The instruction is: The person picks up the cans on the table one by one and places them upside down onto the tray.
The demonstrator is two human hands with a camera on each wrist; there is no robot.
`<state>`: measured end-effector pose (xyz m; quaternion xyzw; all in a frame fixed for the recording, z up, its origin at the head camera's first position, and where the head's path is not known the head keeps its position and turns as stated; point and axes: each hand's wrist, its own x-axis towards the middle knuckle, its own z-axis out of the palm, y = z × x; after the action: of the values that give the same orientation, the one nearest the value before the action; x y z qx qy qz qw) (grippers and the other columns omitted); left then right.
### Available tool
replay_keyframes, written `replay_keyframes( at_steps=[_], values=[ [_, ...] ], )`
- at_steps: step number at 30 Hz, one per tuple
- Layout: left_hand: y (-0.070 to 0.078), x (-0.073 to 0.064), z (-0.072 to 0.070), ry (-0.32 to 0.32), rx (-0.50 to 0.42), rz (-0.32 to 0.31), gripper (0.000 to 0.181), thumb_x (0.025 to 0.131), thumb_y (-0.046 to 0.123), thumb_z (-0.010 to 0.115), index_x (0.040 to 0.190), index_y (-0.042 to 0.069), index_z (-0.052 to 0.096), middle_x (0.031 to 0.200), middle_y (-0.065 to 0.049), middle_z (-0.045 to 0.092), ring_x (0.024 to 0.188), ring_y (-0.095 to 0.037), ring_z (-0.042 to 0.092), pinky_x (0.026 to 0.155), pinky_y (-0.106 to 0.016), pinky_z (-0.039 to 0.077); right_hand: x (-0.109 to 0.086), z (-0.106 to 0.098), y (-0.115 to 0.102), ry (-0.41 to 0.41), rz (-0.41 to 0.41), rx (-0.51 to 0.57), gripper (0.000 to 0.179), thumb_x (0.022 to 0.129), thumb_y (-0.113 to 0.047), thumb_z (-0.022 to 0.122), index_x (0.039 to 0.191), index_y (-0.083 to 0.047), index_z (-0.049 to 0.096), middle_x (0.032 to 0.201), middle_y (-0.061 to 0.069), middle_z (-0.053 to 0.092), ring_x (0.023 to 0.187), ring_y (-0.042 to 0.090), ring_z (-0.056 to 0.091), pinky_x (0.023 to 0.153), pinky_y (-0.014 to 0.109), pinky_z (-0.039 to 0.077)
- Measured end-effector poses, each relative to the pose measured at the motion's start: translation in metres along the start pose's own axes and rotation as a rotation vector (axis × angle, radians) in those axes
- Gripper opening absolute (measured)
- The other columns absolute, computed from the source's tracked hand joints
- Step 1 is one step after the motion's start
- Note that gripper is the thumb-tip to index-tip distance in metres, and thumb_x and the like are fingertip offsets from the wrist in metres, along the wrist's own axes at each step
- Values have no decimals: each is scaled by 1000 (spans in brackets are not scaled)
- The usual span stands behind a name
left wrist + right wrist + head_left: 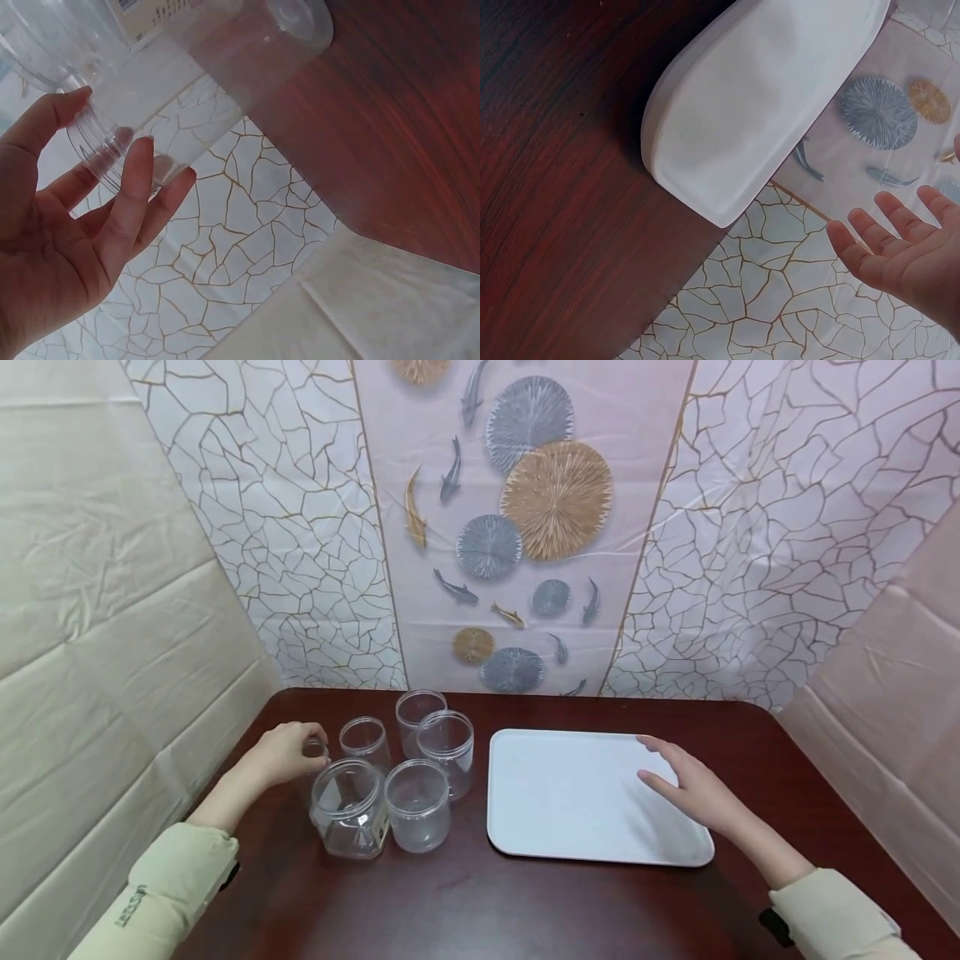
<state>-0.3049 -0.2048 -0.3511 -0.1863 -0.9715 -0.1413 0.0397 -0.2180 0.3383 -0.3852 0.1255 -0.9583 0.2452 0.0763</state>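
Plastic jar (pixel 225 82), seemingly upright, rim (pixel 94 155) in left hand (pixel 283 753)

Jars (pixel 418 817) are grouped toward the left of a table (pixel 480 910), two nearest the front, others behind. A tray (pixel 570 797) lies to their right. Behind the table hangs a backdrop (pixel 517 627).

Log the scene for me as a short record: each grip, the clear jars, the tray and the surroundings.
Left grip: fingers and thumb around the rim of a clear jar
Held jar: clear; lift off the table cannot be told
Other jars: five, clear, upright, grouped left of the tray
Tray: white, rounded corners, flat on the table
Right grip: holding nothing, over the tray's right side
Table: dark reddish-brown
Backdrop: fish and round motifs
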Motion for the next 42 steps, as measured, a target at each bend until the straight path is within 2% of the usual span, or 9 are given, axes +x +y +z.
replay_keyframes(
  at_steps=[11,16,20,29,36,39,42],
  values=[
    [-2,-9,0,52,3,-5,20,72,18,69,88,9,64,79,-10,64,71,-21,56,62,-40,46,2,4,-2,-9,8,-3,56,94,-28,56,140,-1,37,135,28,46,123,45,44,91,60,43],
    [-2,-9,-1,73,15,-12,21,69,17,69,88,9,64,77,-6,61,70,-20,53,62,-38,44,3,5,-2,0,3,-3,54,94,-26,56,139,-2,38,132,28,48,120,45,47,89,60,44],
    [-2,-9,-3,89,13,-13,22,70,16,69,90,8,65,81,-7,62,74,-22,56,65,-41,46,1,7,-1,6,8,-1,54,95,-28,55,139,-3,38,130,27,50,119,45,48,88,60,45],
    [-3,-8,-17,145,10,-28,24,70,15,66,93,5,64,82,-9,63,74,-25,56,67,-46,46,3,5,-2,17,3,-3,55,95,-29,56,139,-3,38,129,27,51,117,45,48,88,60,45],
    [-8,-10,-24,182,11,-57,29,71,18,67,97,6,64,93,-17,64,84,-35,60,70,-52,46,3,1,-5,20,-15,-2,53,94,-24,57,138,-1,39,127,28,51,117,44,48,88,61,43],
    [-15,-9,-25,195,-21,-57,29,73,17,68,100,5,64,96,-20,65,90,-38,60,74,-53,46,3,-1,-6,21,-13,1,54,94,-26,56,139,-1,38,128,28,50,118,45,47,89,61,43],
    [-22,-8,-25,197,-99,-47,29,77,16,68,103,3,63,101,-23,65,95,-40,61,79,-54,45,3,-1,-7,24,-7,3,54,94,-26,56,139,-1,38,128,28,50,119,45,47,90,62,42]
  ],
)
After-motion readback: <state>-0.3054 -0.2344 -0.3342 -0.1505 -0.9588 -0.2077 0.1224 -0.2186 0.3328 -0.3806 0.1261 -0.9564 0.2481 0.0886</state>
